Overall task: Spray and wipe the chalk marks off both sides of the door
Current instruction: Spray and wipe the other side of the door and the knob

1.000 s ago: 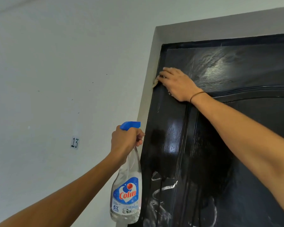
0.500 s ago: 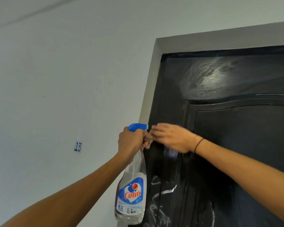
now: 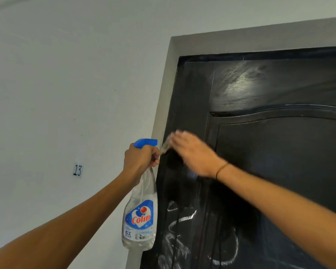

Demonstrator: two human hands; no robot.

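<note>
Two hands at the door's left edge

Both hands sit near the middle of the view, almost side by side. The left hand (image 3: 142, 158) is curled round the neck of a clear spray bottle (image 3: 139, 216) with a blue trigger head (image 3: 145, 143); the bottle hangs upright against the grey door frame (image 3: 163, 98), its blue label facing the camera. At about 3 o'clock from it, the right hand (image 3: 194, 154) lies flat against the black door (image 3: 279, 162), fingers stretched toward 10 o'clock. It is motion-blurred. A scrap of pale cloth (image 3: 165, 146) pokes out past its fingertips, just beside the left hand's knuckles; how the fingers hold it I cannot tell. A dark band (image 3: 221, 169) circles the right wrist.

White chalk marks (image 3: 184, 226) cover the door's lower part, at 6 o'clock from the hands. The upper panel shows a dull sheen. On the pale wall (image 3: 66, 94), at 9 o'clock from the bottle, sits a small tag (image 3: 78, 169) reading 13.
</note>
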